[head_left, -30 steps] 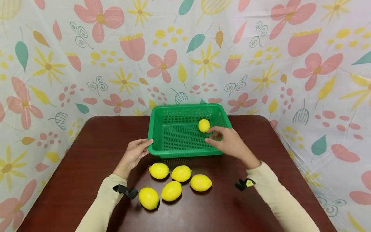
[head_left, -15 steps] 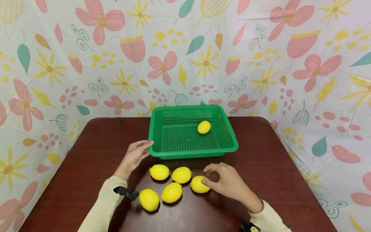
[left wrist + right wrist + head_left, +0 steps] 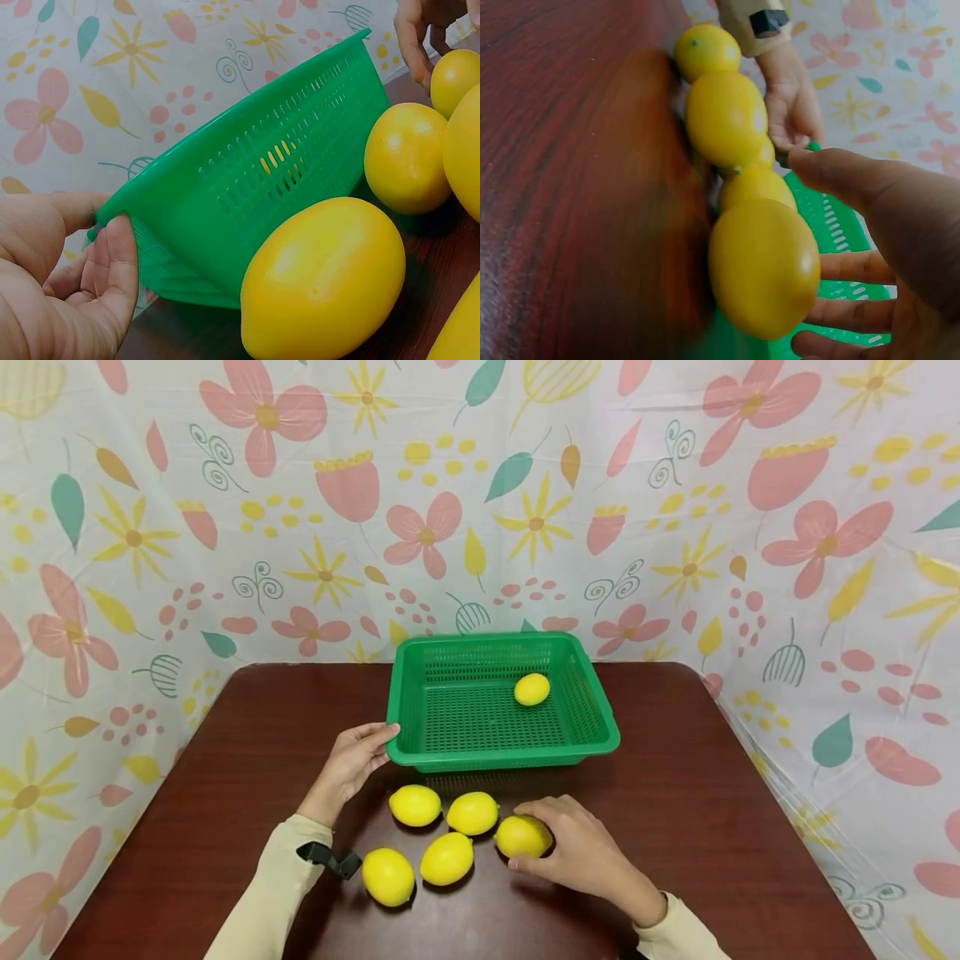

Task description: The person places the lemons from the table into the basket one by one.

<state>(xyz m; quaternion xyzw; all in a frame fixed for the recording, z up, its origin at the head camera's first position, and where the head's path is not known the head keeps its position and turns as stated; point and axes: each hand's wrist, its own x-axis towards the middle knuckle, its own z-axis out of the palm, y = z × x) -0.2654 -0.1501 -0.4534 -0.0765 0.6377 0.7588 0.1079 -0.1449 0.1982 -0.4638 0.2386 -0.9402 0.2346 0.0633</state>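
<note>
My left hand (image 3: 351, 768) pinches the left front corner of a green plastic basket (image 3: 495, 750) between thumb and fingers; the left wrist view shows the thumb (image 3: 75, 210) over its rim. One lemon (image 3: 532, 690) lies inside toward the basket's right rear. My right hand (image 3: 585, 852) is around the rightmost lemon (image 3: 521, 837) on the table, fingers on its far side and thumb on the near side. In the right wrist view, the thumb (image 3: 840, 172) stands apart from that lemon (image 3: 765, 270), and the fingers reach behind it.
Several more lemons lie close together in front of the basket, among them a front left lemon (image 3: 388, 877) and a back left lemon (image 3: 416, 806). The dark reddish table (image 3: 675, 760) meets a flower-printed curtain (image 3: 480, 527) behind the basket.
My right hand has come back from over the basket, down to the rightmost lemon on the table. The lemon in the basket has rolled slightly. My left hand keeps its hold on the rim.
</note>
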